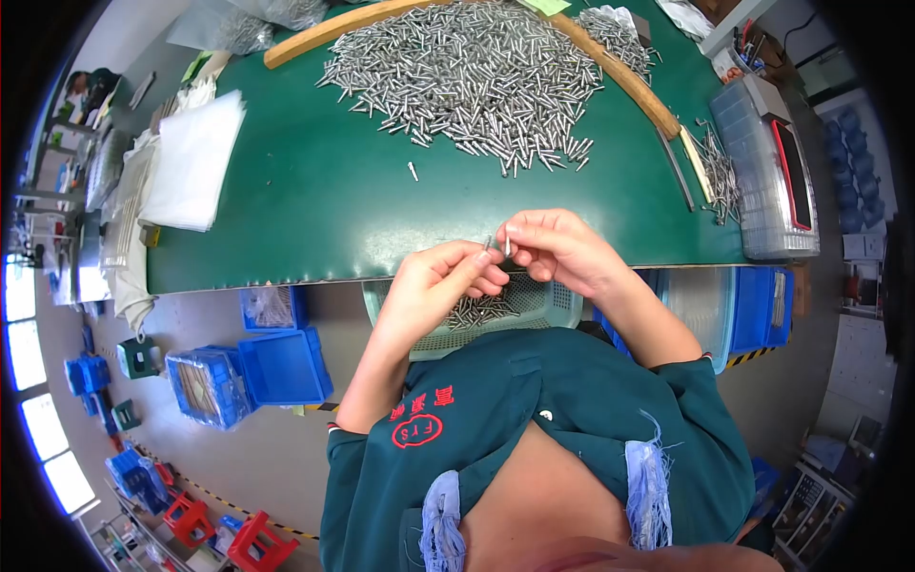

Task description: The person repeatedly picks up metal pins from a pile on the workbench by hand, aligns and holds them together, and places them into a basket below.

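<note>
Close together above the table's front edge, both my hands have their fingers pinched. My left hand (pixel 443 278) holds a small metal pin between thumb and index finger, mostly covered by the fingertips. Another shiny metal pin (pixel 507 247) points downward from the fingertips of my right hand (pixel 556 250). Beneath the hands, a pale green plastic basket (pixel 564 303) contains many similar metal pins (pixel 479 310). A large heap of these pins (pixel 467 81) covers the back of the green table (pixel 305 205), and one single pin (pixel 413 172) lies apart in front of it.
A curved wooden strip (pixel 634 91) borders the heap. White sheets (pixel 193 162) lie at the left. On the right are thin metal rods (pixel 721 176) and a clear plastic box (pixel 758 172) with a red-edged phone (pixel 793 176). Blue crates (pixel 284 367) stand on the floor.
</note>
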